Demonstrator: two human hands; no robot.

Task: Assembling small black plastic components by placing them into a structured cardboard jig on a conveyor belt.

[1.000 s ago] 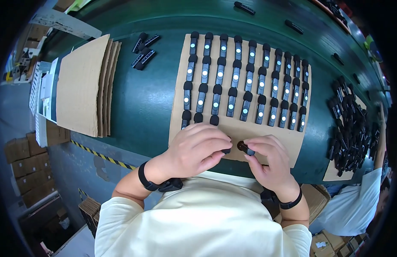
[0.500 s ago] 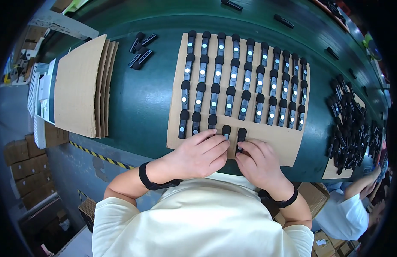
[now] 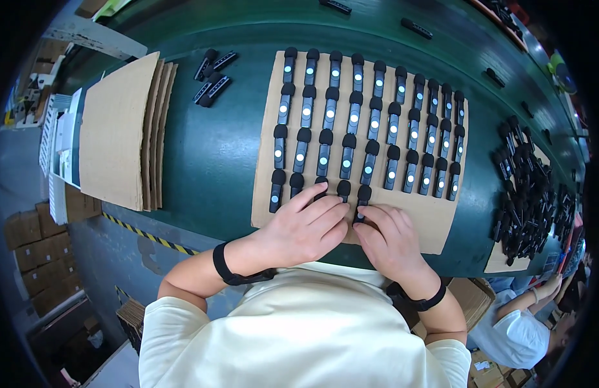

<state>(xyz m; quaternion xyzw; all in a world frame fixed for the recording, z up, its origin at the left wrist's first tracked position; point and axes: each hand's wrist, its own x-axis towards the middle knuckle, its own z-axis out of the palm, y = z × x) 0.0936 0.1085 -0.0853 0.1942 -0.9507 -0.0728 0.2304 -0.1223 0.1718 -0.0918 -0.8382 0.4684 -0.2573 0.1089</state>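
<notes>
Rows of small black clip-on microphones (image 3: pixel 348 155) with foam tops and pale round dots lie on a cardboard sheet (image 3: pixel 412 223). In the nearest row, my left hand (image 3: pixel 309 223) has its fingers closed on the lower end of a microphone (image 3: pixel 343 188), and its forefinger rests over a neighbouring one (image 3: pixel 321 184). Just to the right, my right hand (image 3: pixel 387 236) pinches another microphone (image 3: pixel 363 194) by its lower body, foam top pointing away from me. The fingers hide the lower parts of these microphones.
Stacked cardboard sheets (image 3: pixel 115 129) stand at the left of the green table (image 3: pixel 212 155). Several loose microphones (image 3: pixel 212 77) lie beyond them. A big heap of microphones (image 3: pixel 529 194) covers the right side. Farther right, a co-worker in a white shirt (image 3: pixel 513 336) sits at the table.
The microphone in my right hand has moved slightly away from me, more in line with the row. The one at my left hand has also shifted up. Microphones on the far belt have drifted left.
</notes>
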